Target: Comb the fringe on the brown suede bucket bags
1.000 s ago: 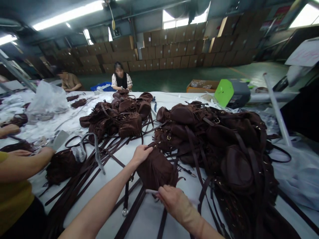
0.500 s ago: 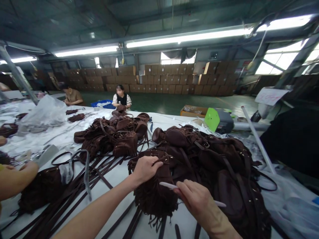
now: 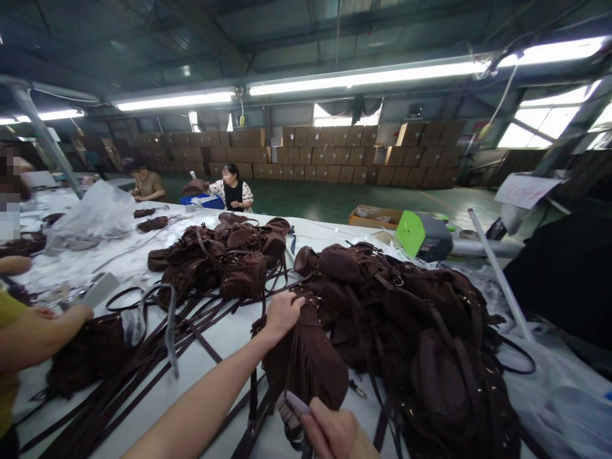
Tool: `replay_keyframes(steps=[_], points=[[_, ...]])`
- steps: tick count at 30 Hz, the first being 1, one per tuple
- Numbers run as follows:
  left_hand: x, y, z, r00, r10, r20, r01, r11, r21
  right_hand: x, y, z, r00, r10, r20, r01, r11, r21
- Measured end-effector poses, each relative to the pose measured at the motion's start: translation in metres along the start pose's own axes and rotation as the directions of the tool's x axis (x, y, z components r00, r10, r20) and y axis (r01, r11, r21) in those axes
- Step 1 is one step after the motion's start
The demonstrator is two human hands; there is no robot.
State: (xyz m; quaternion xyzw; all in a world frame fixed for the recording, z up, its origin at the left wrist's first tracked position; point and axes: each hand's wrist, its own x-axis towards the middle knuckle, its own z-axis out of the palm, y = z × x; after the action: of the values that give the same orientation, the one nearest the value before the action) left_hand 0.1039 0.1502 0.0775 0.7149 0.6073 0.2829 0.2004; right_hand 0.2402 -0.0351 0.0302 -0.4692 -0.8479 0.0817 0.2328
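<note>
My left hand (image 3: pixel 283 313) grips the top edge of a dark brown fringed bag (image 3: pixel 310 357), fingers wrapped over its rim. The bag stands in front of me on the white table, its smooth side and hanging fringe showing. Low in the view, my right hand (image 3: pixel 337 430) is closed around a pale-handled brush (image 3: pixel 296 403), its head close to the bag's lower fringe. Part of the brush is hidden by my fingers. Long dark straps lie under and beside the bag.
A large heap of brown bags (image 3: pixel 430 319) lies at my right, and another pile (image 3: pixel 224 255) farther back. A co-worker's arm (image 3: pixel 52 331) reaches in from the left over a bag (image 3: pixel 88 354). A green-and-grey machine (image 3: pixel 423 236) stands at the table's far right, near a white pole (image 3: pixel 500 274).
The bag in my left hand has turned, its long fringe and rounded side now showing. My right hand has moved down and left with the brush. The co-worker's arm at left has shifted inward.
</note>
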Motion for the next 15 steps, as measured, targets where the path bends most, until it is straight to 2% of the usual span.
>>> replay_keyframes(steps=[3, 5, 7, 8, 10, 12, 14, 15], points=[[-0.010, -0.017, 0.017, 0.997, -0.048, 0.054, 0.049, 0.999, -0.007, -0.002, -0.006, -0.018, 0.995, 0.008, 0.102, -0.020, 0.992, 0.123], [-0.020, -0.025, 0.020, 0.995, -0.044, 0.094, 0.047, 0.999, -0.024, -0.003, -0.004, -0.023, 0.992, 0.027, 0.125, -0.049, 0.982, 0.181], [-0.035, -0.034, 0.019, 0.993, 0.004, 0.114, 0.002, 0.998, -0.059, -0.005, -0.001, -0.020, 0.986, 0.124, 0.109, -0.149, 0.952, 0.268], [-0.045, -0.039, 0.018, 0.989, 0.066, 0.136, -0.051, 0.993, -0.110, -0.006, 0.001, -0.018, 0.977, 0.191, 0.100, -0.213, 0.922, 0.322], [-0.070, -0.048, 0.020, 0.940, 0.228, 0.254, -0.152, 0.946, -0.286, -0.007, 0.004, -0.012, 0.941, 0.325, 0.096, -0.333, 0.831, 0.445], [-0.098, -0.058, 0.029, 0.843, 0.334, 0.421, -0.129, 0.886, -0.446, -0.005, 0.004, -0.009, 0.897, 0.425, 0.121, -0.414, 0.710, 0.570], [-0.124, -0.068, 0.041, 0.770, 0.310, 0.557, -0.020, 0.885, -0.465, -0.003, 0.004, -0.007, 0.845, 0.499, 0.193, -0.484, 0.560, 0.672], [-0.133, -0.075, 0.045, 0.761, 0.267, 0.591, 0.025, 0.898, -0.439, -0.003, 0.005, -0.007, 0.821, 0.517, 0.243, -0.516, 0.488, 0.704]])
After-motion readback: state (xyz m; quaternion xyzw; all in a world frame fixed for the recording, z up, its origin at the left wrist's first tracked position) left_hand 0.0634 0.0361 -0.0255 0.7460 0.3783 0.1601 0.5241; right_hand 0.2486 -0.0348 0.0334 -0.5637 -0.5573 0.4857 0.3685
